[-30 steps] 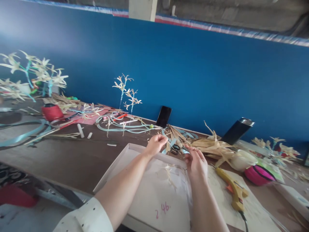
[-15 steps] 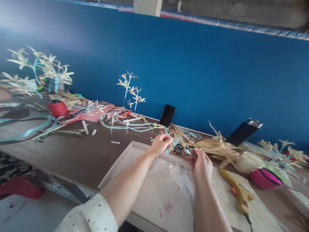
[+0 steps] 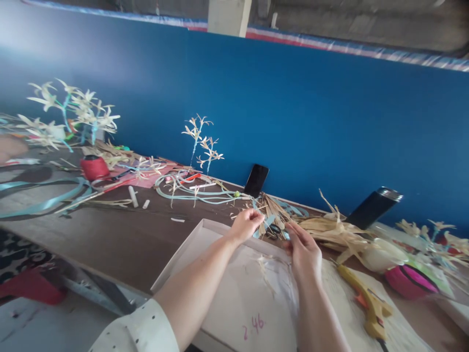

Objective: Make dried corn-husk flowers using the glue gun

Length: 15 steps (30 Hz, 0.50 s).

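My left hand [image 3: 246, 226] is closed in a pinch above the far rim of a shallow white cardboard box lid [image 3: 220, 274]. What its fingertips hold is too small to make out. To its right, my right hand [image 3: 305, 252] is also closed, fingers together, over the lid's right far corner; anything between its fingertips is hidden. Between the hands, beyond the rim, lie black-handled scissors [image 3: 273, 231] and pale blue strips. Inside the lid rests a small pale husk flower piece [image 3: 264, 274], near the handwritten "2.46".
Dried husks [image 3: 326, 230] pile up beyond my right hand. A yellow glue gun [image 3: 370, 303] lies on paper at right, near a pink pouch [image 3: 410, 281] and black bottle [image 3: 375, 208]. A phone [image 3: 256, 180] leans on the blue wall. Husk flowers [image 3: 82, 110] stand at left.
The camera view has tilted slightly, so most things sit a little lower and to the right. My right fingertips have lifted slightly; both hands remain closed near the lid's far rim.
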Each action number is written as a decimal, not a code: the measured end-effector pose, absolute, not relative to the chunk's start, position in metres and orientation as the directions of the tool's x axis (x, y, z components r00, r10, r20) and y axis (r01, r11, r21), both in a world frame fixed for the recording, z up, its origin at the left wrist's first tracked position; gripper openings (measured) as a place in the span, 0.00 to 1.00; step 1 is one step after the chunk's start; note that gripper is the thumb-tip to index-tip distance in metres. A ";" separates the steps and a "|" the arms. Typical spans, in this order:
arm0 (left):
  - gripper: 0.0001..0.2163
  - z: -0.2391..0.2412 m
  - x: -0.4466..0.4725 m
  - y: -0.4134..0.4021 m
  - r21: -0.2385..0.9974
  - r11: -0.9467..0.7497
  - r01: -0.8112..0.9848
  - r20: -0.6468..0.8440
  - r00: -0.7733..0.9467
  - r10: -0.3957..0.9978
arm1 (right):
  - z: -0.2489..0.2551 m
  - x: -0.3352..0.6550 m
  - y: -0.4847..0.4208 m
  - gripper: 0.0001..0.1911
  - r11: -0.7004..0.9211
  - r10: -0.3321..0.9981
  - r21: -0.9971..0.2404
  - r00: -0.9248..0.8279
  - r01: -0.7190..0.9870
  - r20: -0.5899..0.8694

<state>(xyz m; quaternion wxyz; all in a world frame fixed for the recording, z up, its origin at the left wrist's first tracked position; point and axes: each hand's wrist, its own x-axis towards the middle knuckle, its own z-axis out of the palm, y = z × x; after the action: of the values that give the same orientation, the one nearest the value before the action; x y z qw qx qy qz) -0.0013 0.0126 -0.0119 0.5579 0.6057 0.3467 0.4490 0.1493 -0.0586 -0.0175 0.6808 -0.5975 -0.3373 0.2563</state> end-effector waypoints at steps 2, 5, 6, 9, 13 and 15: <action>0.14 -0.012 -0.001 0.012 0.987 -0.143 -0.078 0.161 0.355 0.921 | -0.016 0.147 -0.059 0.28 0.162 0.778 -0.987 0.615 0.008 0.133; 0.13 -0.012 -0.001 0.012 0.986 -0.152 -0.071 0.168 0.354 0.920 | -0.018 0.147 -0.057 0.27 0.160 0.807 -0.986 0.582 -0.054 0.099; 0.13 -0.012 -0.001 0.012 0.985 -0.156 -0.070 0.171 0.352 0.920 | -0.019 0.148 -0.056 0.27 0.163 0.815 -0.984 0.571 -0.072 0.093; 0.13 -0.012 0.000 0.012 0.983 -0.173 -0.066 0.185 0.337 0.923 | -0.021 0.148 -0.055 0.27 0.183 0.841 -0.977 0.533 -0.112 0.096; 0.13 -0.010 0.000 0.012 0.983 -0.177 -0.044 0.182 0.318 0.930 | -0.021 0.147 -0.055 0.26 0.211 0.839 -0.973 0.528 -0.091 0.133; 0.13 -0.010 0.000 0.012 0.984 -0.175 -0.043 0.179 0.303 0.936 | -0.021 0.146 -0.054 0.24 0.212 0.817 -0.976 0.555 -0.041 0.154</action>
<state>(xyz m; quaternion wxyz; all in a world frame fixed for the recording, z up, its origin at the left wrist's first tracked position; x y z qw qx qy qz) 0.0005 0.0119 -0.0100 0.5281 0.6105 0.3657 0.4633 0.1459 -0.0539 -0.0212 0.6926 -0.5458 -0.3556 0.3098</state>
